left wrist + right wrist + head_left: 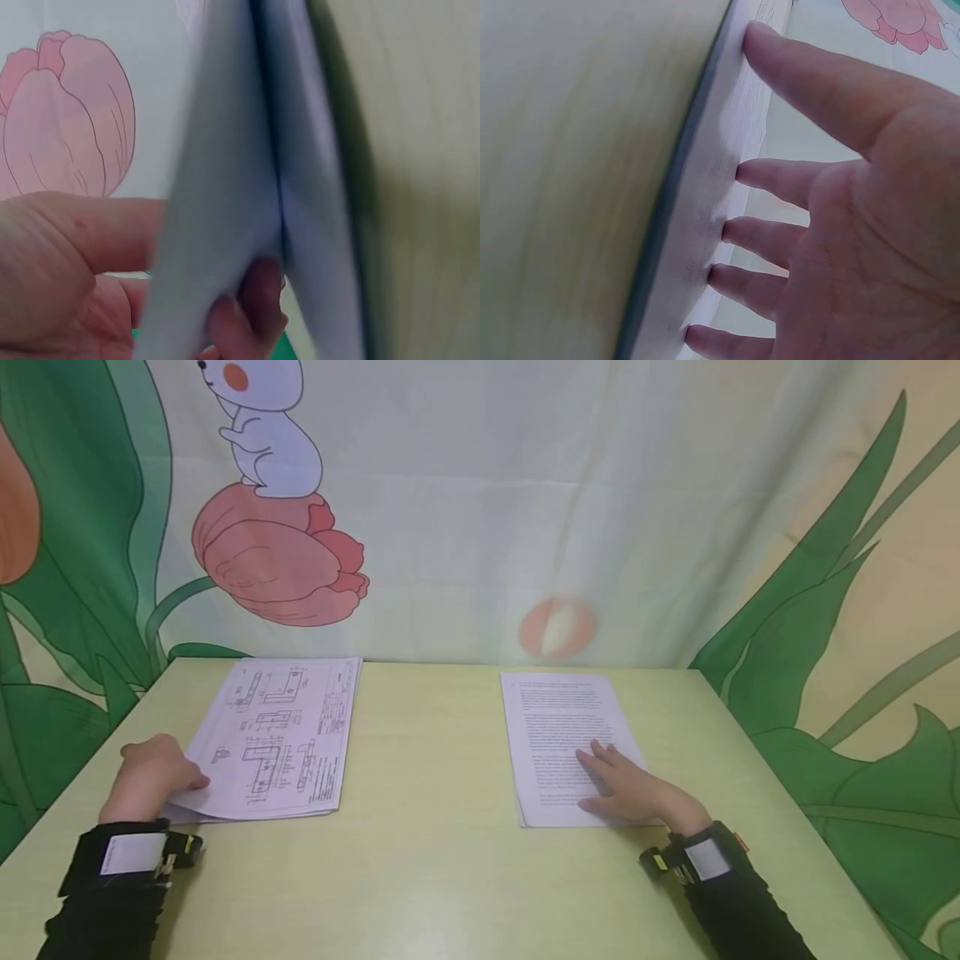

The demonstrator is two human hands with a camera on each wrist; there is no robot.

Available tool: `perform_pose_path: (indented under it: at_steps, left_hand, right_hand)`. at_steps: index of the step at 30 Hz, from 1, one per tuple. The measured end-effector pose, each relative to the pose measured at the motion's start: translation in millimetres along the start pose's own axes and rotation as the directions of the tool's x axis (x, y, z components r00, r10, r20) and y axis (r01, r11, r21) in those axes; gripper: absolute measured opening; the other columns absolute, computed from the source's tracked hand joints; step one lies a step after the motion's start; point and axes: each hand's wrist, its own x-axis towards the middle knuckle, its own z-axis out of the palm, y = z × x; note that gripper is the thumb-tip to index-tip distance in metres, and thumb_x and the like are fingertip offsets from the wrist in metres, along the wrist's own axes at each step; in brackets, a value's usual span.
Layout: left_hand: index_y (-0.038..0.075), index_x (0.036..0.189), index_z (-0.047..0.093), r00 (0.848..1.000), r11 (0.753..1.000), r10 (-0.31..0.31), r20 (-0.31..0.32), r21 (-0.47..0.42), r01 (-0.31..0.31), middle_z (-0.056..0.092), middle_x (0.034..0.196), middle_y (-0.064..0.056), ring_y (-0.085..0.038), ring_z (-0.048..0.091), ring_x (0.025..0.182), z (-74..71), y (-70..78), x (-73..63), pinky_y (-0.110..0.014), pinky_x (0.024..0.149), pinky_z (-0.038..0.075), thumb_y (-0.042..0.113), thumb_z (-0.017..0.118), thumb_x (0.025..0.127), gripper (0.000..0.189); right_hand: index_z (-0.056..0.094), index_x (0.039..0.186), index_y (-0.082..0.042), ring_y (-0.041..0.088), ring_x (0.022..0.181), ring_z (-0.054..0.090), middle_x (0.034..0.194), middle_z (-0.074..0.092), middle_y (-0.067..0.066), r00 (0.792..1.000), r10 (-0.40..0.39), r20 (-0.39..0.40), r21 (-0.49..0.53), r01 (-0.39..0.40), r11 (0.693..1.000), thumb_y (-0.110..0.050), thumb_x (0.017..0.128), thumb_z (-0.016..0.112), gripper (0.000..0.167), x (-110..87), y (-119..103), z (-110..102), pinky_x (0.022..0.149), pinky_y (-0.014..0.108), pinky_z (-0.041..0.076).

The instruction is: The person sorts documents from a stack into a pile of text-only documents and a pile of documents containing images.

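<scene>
On the left of the table lies a stack of sheets with technical drawings (288, 727). My left hand (153, 772) pinches the near left corner of its upper sheets between thumb and fingers. In the left wrist view those lifted sheets (217, 165) stand apart from the lower part of the stack (311, 172), with fingertips in the gap. A stack of printed text pages (562, 718) lies on the right. Over its near right part rests my right hand (630, 785), fingers spread. The right wrist view shows its straight fingertips (754, 281) touching the page.
Both stacks lie on a pale wooden table (427, 752), with bare tabletop between them. Behind it hangs a curtain (465, 510) printed with flowers, leaves and a white animal. Dark sleeves and a strapped wrist camera (183, 849) show on the arms.
</scene>
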Motion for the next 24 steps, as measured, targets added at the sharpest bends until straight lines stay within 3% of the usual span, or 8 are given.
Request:
perform_pose_path:
  at_steps: [3,9,14,20,24]
  left_hand:
    - [-0.026,0.094,0.051,1.000,0.999,0.005,-0.020,0.045,-0.004,0.050,0.080,-0.030,-0.042,0.046,0.076,-1.8,3.0,-0.9,-0.048,0.070,0.043,0.013,0.071,0.076,0.047]
    - [-0.027,0.099,0.050,0.999,0.999,-0.035,-0.021,0.039,0.036,0.043,0.088,-0.039,-0.043,0.047,0.076,-1.8,4.7,-1.1,-0.049,0.072,0.044,0.011,0.071,0.075,0.049]
    - [-0.026,0.098,0.050,1.000,0.999,0.001,0.005,0.053,-0.001,0.050,0.088,-0.036,-0.044,0.047,0.079,-2.0,-1.0,2.6,-0.054,0.078,0.042,0.015,0.070,0.077,0.051]
    - [-0.026,0.113,0.038,0.995,0.991,-0.062,0.077,-0.116,0.071,0.046,0.095,-0.034,-0.041,0.045,0.083,1.3,-14.0,6.6,-0.044,0.070,0.042,0.021,0.069,0.078,0.066]
    - [-0.025,0.116,0.038,0.992,0.975,-0.084,0.096,-0.196,0.102,0.047,0.099,-0.034,-0.041,0.046,0.085,4.4,-17.7,4.8,-0.041,0.069,0.041,0.022,0.068,0.080,0.066]
  right_hand:
    - [0.027,0.149,-0.005,0.049,0.141,0.010,0.155,0.014,0.026,1.000,0.003,-0.001,-0.007,-0.003,1.000,-0.038,0.091,0.060,0.074,0.1,-2,0,0.110,0.061,0.017]
    - [0.027,0.149,-0.006,0.048,0.141,0.009,0.155,0.012,0.025,1.000,0.015,0.000,-0.007,-0.015,1.000,-0.037,0.091,0.060,0.073,0.4,-4,0,0.110,0.061,0.016]
    - [0.026,0.149,-0.007,0.048,0.141,0.009,0.156,0.012,0.025,1.000,0.023,0.005,-0.006,-0.023,1.000,-0.038,0.091,0.059,0.074,0.5,-5,1,0.110,0.061,0.015]
    - [0.026,0.149,-0.007,0.049,0.141,0.009,0.155,0.012,0.025,1.000,0.026,0.008,-0.002,-0.026,1.000,-0.038,0.091,0.060,0.074,0.1,-6,2,0.110,0.061,0.015]
    - [0.025,0.150,-0.007,0.048,0.141,0.008,0.156,0.011,0.024,0.999,0.038,0.016,-0.003,-0.038,0.999,-0.039,0.091,0.060,0.075,-0.9,-6,3,0.110,0.061,0.015]
